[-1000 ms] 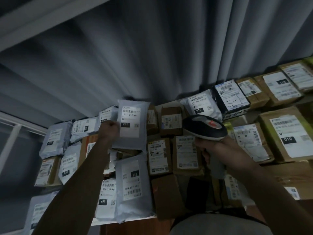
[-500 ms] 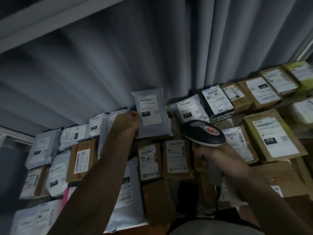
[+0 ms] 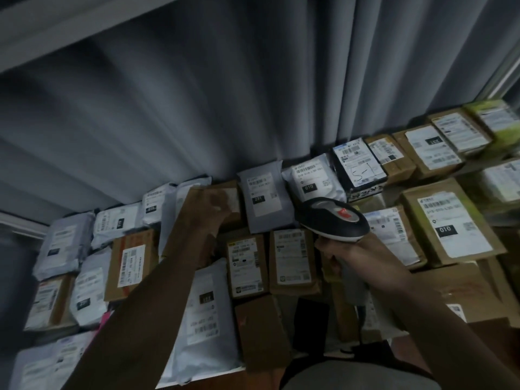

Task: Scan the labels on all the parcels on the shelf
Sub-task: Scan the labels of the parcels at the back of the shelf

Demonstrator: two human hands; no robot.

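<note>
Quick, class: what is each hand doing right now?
Left hand: closed on a brown cardboard parcel at the back row.
Right hand: closed around the barcode scanner.

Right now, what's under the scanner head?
Below the scanner, the right hand grips its handle. Behind lie a brown box with a white label and a labelled box to its right. Whatever sits directly behind the head is hidden.
</note>
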